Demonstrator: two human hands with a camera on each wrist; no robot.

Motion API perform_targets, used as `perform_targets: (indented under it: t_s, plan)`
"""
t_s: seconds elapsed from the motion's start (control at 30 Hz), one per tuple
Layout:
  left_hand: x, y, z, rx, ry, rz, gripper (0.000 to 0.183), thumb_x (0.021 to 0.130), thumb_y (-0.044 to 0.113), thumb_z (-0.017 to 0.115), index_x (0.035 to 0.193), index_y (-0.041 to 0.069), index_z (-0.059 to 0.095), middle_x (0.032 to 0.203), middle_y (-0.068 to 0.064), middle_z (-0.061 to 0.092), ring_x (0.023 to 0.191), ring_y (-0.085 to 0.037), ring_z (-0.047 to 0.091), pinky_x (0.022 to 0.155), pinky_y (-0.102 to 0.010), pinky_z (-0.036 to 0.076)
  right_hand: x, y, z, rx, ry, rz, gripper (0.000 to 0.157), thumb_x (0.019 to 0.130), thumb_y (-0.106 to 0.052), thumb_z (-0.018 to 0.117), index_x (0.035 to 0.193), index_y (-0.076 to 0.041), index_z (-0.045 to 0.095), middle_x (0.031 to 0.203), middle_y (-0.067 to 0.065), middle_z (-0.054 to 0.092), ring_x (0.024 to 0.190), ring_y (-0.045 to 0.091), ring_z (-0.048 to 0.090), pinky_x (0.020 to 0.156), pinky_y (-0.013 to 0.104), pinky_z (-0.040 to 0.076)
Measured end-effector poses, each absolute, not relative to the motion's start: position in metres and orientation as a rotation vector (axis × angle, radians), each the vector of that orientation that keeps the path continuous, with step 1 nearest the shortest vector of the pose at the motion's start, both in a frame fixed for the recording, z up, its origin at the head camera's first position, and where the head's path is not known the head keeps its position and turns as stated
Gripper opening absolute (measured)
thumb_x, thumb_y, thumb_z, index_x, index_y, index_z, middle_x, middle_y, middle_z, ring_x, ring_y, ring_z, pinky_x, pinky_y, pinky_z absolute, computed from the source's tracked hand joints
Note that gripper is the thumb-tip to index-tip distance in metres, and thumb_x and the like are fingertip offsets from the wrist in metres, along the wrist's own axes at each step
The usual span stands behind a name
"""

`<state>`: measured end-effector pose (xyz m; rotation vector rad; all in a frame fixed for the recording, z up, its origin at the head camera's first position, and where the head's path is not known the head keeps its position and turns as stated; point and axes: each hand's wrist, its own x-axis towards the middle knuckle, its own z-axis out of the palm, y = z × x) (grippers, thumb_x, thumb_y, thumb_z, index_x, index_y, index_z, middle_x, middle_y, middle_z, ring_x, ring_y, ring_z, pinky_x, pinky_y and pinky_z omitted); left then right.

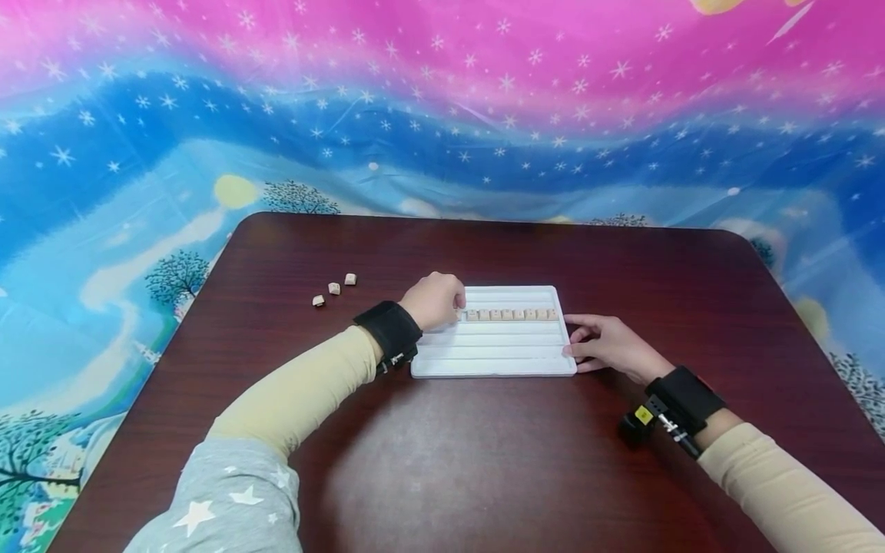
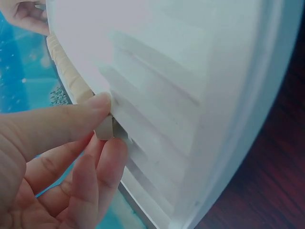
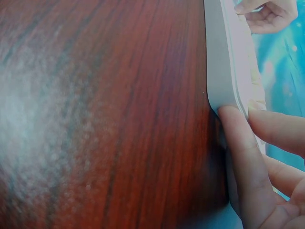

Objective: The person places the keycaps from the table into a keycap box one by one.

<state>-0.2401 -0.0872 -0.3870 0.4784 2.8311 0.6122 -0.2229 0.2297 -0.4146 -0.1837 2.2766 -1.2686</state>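
A white ridged tray (image 1: 494,363) lies on the table, with a row of several small beige keycaps (image 1: 512,315) along one of its channels. My left hand (image 1: 435,299) reaches over the tray's left side at the end of this row. Its thumb and fingertips pinch one beige keycap (image 2: 104,130) right at a channel. At the tray's right edge, my right hand (image 1: 610,344) holds the rim between thumb and forefinger; the thumb lies against the outer wall (image 3: 219,62). Three loose keycaps (image 1: 335,289) sit left of the tray.
The dark red-brown table (image 1: 442,461) has rounded far corners. Behind it hangs a pink and blue cloth (image 1: 442,115) with snowflakes and trees. Each wrist wears a black band (image 1: 389,332) with a small device attached.
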Motion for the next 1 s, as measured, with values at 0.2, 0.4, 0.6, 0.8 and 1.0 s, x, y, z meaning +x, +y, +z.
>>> perform_targets:
  t_s: [0.2,0.4,0.6,0.8,1.0]
  plan:
    - [-0.2424,-0.0844,-0.3892,0.489,2.837,0.613,0.020,0.084,-0.002,0.074,0.102,0.008,0.077,0.095,-0.004,0.071,0.084,-0.020,0.063,0.077,-0.035,0.053,-0.2230,0.2295,-0.4139,-0.182,2.282,-1.260,0.074,0.095,-0.005,0.072,0.156,0.006,0.032,0.106,0.020,0.055,0.086,0.024,0.068,0.073,0.035,0.060]
    - [-0.2450,-0.0823,-0.3925,0.490,2.837,0.606,0.019,0.084,-0.001,0.076,0.101,0.008,0.077,0.094,-0.004,0.071,0.083,-0.020,0.062,0.077,-0.035,0.053,-0.2233,0.2296,-0.4146,-0.186,2.274,-1.266,0.074,0.095,-0.004,0.072,0.156,0.007,0.032,0.106,0.020,0.054,0.086,0.024,0.068,0.073,0.036,0.061]
    - [-0.2456,-0.0818,-0.3938,0.490,2.839,0.593,0.018,0.085,-0.001,0.076,0.100,0.008,0.077,0.095,-0.004,0.071,0.084,-0.020,0.062,0.078,-0.034,0.053,-0.2234,0.2292,-0.4151,-0.183,2.273,-1.269,0.073,0.095,-0.004,0.072,0.156,0.007,0.033,0.105,0.020,0.054,0.086,0.024,0.068,0.073,0.036,0.061]
    - [-0.2447,-0.0817,-0.3936,0.490,2.839,0.580,0.018,0.084,-0.001,0.075,0.100,0.009,0.077,0.093,-0.003,0.070,0.082,-0.019,0.062,0.075,-0.034,0.052,-0.2232,0.2293,-0.4148,-0.181,2.276,-1.267,0.073,0.095,-0.004,0.072,0.156,0.007,0.032,0.105,0.020,0.054,0.086,0.024,0.068,0.073,0.035,0.061]
    - [-0.2421,-0.0824,-0.3910,0.486,2.838,0.589,0.018,0.085,0.000,0.076,0.101,0.008,0.077,0.094,-0.004,0.071,0.084,-0.019,0.062,0.077,-0.034,0.053,-0.2227,0.2299,-0.4145,-0.190,2.269,-1.270,0.074,0.095,-0.004,0.072,0.156,0.008,0.032,0.105,0.020,0.055,0.086,0.024,0.068,0.073,0.035,0.061]
